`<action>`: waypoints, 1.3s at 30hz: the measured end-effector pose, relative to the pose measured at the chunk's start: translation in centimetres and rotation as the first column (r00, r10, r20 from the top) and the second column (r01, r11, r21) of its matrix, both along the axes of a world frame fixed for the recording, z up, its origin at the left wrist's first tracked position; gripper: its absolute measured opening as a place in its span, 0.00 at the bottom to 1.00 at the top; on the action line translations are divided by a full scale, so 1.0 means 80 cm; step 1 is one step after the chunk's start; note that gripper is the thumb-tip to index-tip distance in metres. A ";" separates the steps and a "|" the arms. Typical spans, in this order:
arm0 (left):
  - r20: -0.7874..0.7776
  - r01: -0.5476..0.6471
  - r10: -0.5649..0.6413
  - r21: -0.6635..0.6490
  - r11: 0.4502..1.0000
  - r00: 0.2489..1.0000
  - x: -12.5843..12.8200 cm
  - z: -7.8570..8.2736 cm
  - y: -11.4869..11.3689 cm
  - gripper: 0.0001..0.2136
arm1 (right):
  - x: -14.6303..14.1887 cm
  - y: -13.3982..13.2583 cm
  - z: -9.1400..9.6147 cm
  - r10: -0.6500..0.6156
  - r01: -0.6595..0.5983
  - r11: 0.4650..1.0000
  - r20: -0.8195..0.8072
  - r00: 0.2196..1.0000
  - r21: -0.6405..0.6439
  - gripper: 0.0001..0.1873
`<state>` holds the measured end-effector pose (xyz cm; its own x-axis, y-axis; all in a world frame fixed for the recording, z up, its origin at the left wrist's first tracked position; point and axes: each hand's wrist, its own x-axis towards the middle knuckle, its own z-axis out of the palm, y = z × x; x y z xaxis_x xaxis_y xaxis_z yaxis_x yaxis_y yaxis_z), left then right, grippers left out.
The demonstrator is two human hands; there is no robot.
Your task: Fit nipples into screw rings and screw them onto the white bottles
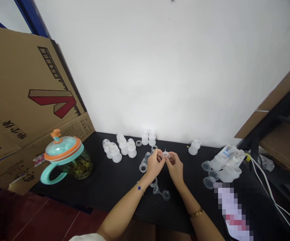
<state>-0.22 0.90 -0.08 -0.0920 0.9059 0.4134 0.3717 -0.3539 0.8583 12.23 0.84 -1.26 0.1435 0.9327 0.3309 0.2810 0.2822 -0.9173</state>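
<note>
While both hands meet above the black worktop [104,184], well to the right of the jug [67,159] with its teal handle and orange-rimmed lid, they share one small clear ring [166,154]. The left hand [155,164] has its fingers [160,156] pinched on the side of the ring nearer the jug. The right hand [175,166] has its fingers [171,157] clamped on the far side, so the ring is held just off the worktop between the two. Between the jug and the hands, a little further back, stands a cluster of white bottles [121,149], and a pair of bottles [148,138] stands behind them near the wall [160,67]. A single bottle [194,147] stands beyond the hands from the jug. Clear caps [143,166] lie just beside the left hand on the jug's side, and a few clear teats [161,193] lie by the wrists. Farthest from the jug lies a heap of bottles and cups [225,165], with a white cable [262,182] running past it. Behind the jug leans a cardboard box [21,100].
</note>
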 end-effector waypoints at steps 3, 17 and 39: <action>0.002 0.004 -0.004 -0.004 1.000 1.000 0.000 0.000 0.000 0.05 | 0.000 -0.001 0.002 -0.007 0.007 1.000 0.012 1.000 -0.005 0.18; 0.033 0.017 -0.016 -0.008 1.000 0.999 0.000 -0.004 0.001 0.04 | 0.000 -0.001 0.003 -0.036 0.036 0.999 0.050 0.998 0.012 0.17; 0.050 0.027 -0.026 -0.022 0.999 0.998 0.000 -0.003 0.000 0.04 | 0.000 -0.002 0.003 -0.036 0.036 0.999 0.069 0.997 0.008 0.17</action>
